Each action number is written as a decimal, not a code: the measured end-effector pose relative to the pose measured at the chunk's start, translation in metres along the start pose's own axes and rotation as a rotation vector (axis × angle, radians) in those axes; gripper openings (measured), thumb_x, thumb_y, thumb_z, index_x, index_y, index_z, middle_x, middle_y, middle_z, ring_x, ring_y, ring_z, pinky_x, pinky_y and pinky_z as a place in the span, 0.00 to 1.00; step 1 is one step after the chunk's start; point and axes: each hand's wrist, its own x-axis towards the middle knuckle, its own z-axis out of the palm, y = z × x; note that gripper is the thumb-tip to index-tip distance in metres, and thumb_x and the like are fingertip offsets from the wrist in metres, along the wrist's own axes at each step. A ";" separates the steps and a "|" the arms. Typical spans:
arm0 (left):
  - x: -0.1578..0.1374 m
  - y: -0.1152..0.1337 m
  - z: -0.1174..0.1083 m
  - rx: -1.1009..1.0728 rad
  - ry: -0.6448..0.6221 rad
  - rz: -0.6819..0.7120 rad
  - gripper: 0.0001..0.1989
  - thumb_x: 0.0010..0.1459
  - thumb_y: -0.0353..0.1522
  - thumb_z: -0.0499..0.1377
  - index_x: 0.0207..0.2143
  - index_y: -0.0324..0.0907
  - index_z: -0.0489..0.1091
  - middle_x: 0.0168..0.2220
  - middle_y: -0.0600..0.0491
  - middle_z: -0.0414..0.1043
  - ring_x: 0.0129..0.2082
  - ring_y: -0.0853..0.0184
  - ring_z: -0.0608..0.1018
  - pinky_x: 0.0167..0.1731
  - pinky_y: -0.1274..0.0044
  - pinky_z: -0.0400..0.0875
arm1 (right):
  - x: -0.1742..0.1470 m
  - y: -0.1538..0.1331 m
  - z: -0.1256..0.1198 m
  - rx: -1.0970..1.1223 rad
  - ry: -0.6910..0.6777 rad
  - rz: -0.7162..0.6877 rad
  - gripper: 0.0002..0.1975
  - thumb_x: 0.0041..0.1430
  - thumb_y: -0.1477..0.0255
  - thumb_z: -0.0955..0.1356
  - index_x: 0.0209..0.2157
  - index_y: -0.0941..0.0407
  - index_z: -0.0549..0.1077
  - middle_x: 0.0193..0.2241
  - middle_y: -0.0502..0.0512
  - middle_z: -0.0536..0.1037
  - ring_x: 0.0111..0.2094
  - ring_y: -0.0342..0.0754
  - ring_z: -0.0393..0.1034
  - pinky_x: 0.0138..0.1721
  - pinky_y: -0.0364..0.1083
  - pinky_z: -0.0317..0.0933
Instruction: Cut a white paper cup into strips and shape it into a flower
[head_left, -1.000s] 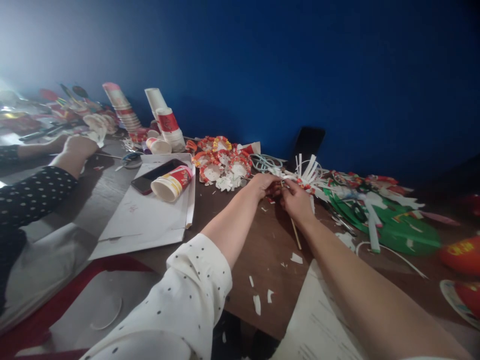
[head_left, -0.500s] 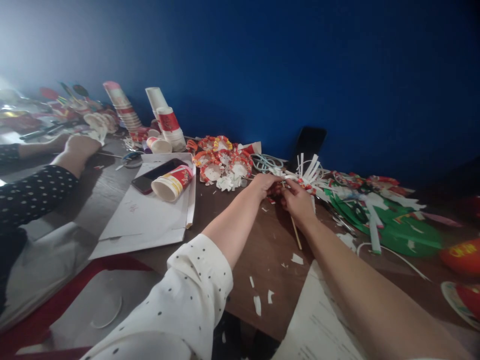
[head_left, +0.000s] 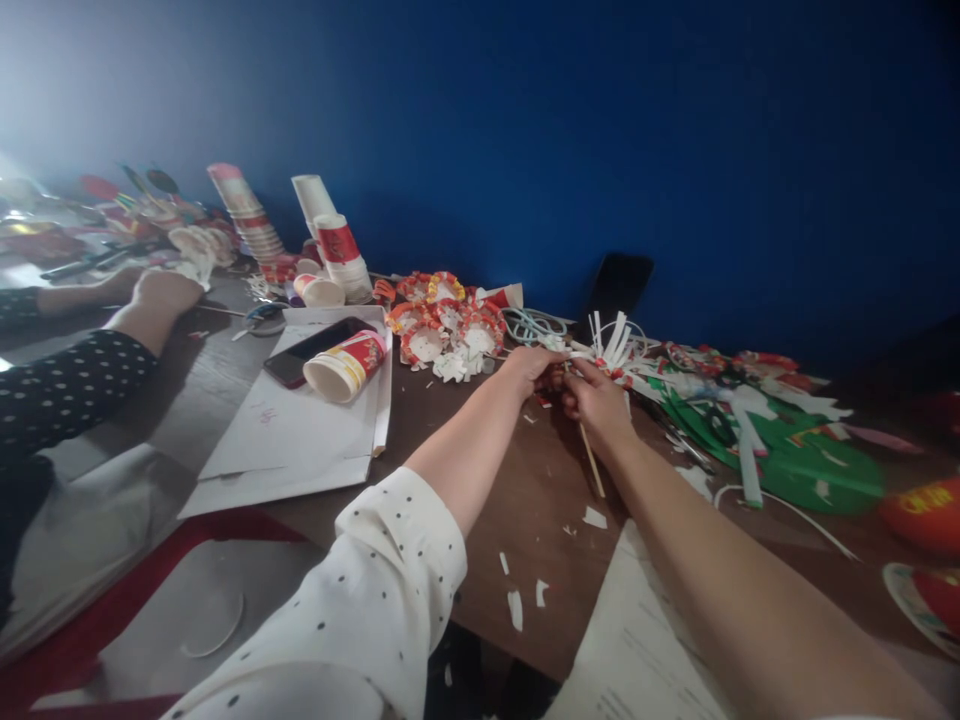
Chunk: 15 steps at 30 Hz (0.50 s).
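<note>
Both my hands meet over the brown table [head_left: 517, 500]. My right hand [head_left: 596, 400] is closed around a thin wooden stick [head_left: 591, 460], whose lower end slants down toward me. Fingers of my left hand [head_left: 534, 368] are pinched against the stick's upper end, touching the right fingers; the exact grip is partly hidden. Just beyond the fingertips fans a paper cup cut into white strips [head_left: 616, 345], with red bits at its base. Whether it is joined to the stick I cannot tell. Left of my hands lie several cut paper-cup flowers [head_left: 450, 318] in red, orange and white.
A cup [head_left: 345, 366] lies on a white folder [head_left: 277, 440] beside a dark phone [head_left: 311, 350]. Stacked cups [head_left: 341, 255] stand behind. Green paper [head_left: 817, 465] and scraps lie right. Another phone [head_left: 619, 285] leans on the blue wall. Another person's hand [head_left: 169, 290] works at left.
The white paper strips beyond my fingers have shifted slightly. My two hands keep nearly the same place and hold on the stick.
</note>
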 end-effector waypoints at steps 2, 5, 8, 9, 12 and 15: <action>0.000 0.000 0.000 -0.007 0.000 -0.006 0.10 0.49 0.25 0.67 0.23 0.36 0.66 0.15 0.58 0.64 0.15 0.78 0.67 0.19 0.85 0.66 | 0.002 0.001 -0.001 0.042 -0.018 0.020 0.14 0.43 0.72 0.68 0.37 0.54 0.71 0.20 0.43 0.67 0.16 0.35 0.54 0.14 0.36 0.41; 0.000 0.000 -0.001 -0.008 -0.029 -0.012 0.09 0.51 0.24 0.64 0.24 0.36 0.66 0.16 0.58 0.64 0.16 0.78 0.68 0.20 0.85 0.66 | 0.002 0.001 -0.001 0.059 -0.010 0.035 0.16 0.42 0.71 0.69 0.37 0.54 0.71 0.20 0.43 0.67 0.16 0.35 0.53 0.14 0.36 0.40; 0.002 0.000 -0.002 0.016 -0.048 -0.024 0.09 0.52 0.25 0.64 0.24 0.36 0.66 0.16 0.58 0.63 0.16 0.78 0.67 0.20 0.86 0.65 | 0.002 0.001 -0.001 0.046 0.003 0.030 0.17 0.42 0.69 0.70 0.38 0.54 0.71 0.21 0.44 0.68 0.16 0.35 0.54 0.14 0.37 0.42; 0.002 0.001 -0.003 0.031 -0.047 -0.035 0.09 0.52 0.25 0.64 0.24 0.36 0.66 0.16 0.59 0.63 0.15 0.78 0.67 0.19 0.86 0.65 | 0.002 0.002 -0.001 0.038 0.005 0.027 0.17 0.43 0.69 0.70 0.38 0.54 0.71 0.22 0.44 0.69 0.16 0.35 0.55 0.14 0.37 0.42; 0.004 0.001 -0.004 0.070 -0.042 -0.066 0.10 0.51 0.28 0.66 0.23 0.36 0.66 0.16 0.59 0.63 0.15 0.79 0.67 0.17 0.87 0.62 | 0.003 0.003 -0.002 0.017 0.006 0.025 0.15 0.42 0.68 0.70 0.36 0.54 0.72 0.22 0.45 0.69 0.16 0.36 0.55 0.14 0.38 0.42; 0.005 0.001 -0.005 0.074 -0.052 -0.074 0.11 0.52 0.28 0.65 0.23 0.37 0.65 0.16 0.59 0.63 0.15 0.79 0.67 0.17 0.87 0.61 | 0.004 0.004 -0.003 -0.004 0.022 0.028 0.15 0.43 0.67 0.70 0.37 0.53 0.73 0.21 0.45 0.69 0.16 0.37 0.55 0.15 0.38 0.42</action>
